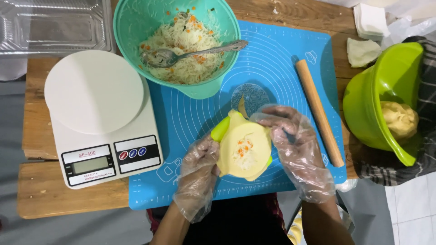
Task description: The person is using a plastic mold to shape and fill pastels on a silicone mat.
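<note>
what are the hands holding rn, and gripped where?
Both hold a green dumpling press lined with filled dough: left hand on its left edge, right hand on its right edge.

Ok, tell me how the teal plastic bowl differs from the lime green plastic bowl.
The teal plastic bowl stands upright on the blue silicone mat; the lime green plastic bowl is tipped on its side, off the mat at the right. The teal one holds shredded filling with orange bits and a metal spoon; the green one holds a pale dough lump. Both are round, and neither is touched by a hand.
</note>
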